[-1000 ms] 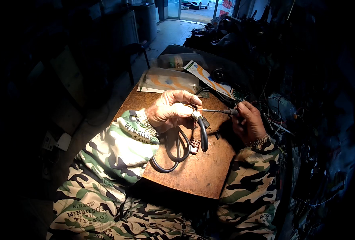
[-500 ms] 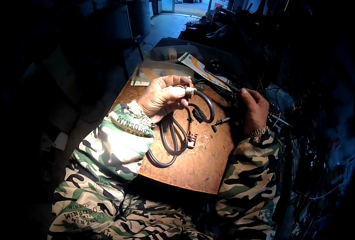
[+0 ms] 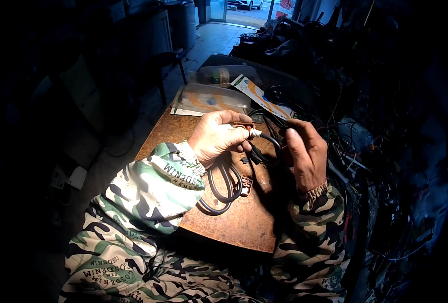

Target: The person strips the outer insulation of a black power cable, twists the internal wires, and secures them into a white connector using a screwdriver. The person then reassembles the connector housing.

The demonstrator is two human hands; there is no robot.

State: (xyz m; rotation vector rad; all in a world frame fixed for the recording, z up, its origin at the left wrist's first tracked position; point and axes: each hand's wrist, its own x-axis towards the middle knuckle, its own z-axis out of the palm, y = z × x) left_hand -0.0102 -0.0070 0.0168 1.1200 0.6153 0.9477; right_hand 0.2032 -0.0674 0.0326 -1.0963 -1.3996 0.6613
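Note:
My left hand (image 3: 216, 135) is closed around a small reddish-brown plug housing (image 3: 243, 125), pinched between thumb and fingers above the wooden table (image 3: 229, 230). A pale ribbed collar (image 3: 255, 133) sticks out of its right side, and a thick black cable (image 3: 270, 141) leaves it there. My right hand (image 3: 307, 159) hovers just right of that cable, thumb and fingers drawn together. Something dark is at its fingertips, too shadowed to make out. Below the left hand, loops of black cable (image 3: 211, 190) lie on the tabletop beside a loose reddish-brown plug piece (image 3: 245, 186).
Clear plastic packaging (image 3: 214, 96) lies at the table's far end, alongside a white and orange card (image 3: 262, 97). Tangled wires and dark clutter (image 3: 347, 146) crowd the right side. A dark stool (image 3: 164, 60) stands on the floor beyond the table's far left.
My right hand has come left and nearer, close to the cable. The plug in my left hand has shifted slightly right and down in view. The small metal-tipped rod seen earlier is no longer visible.

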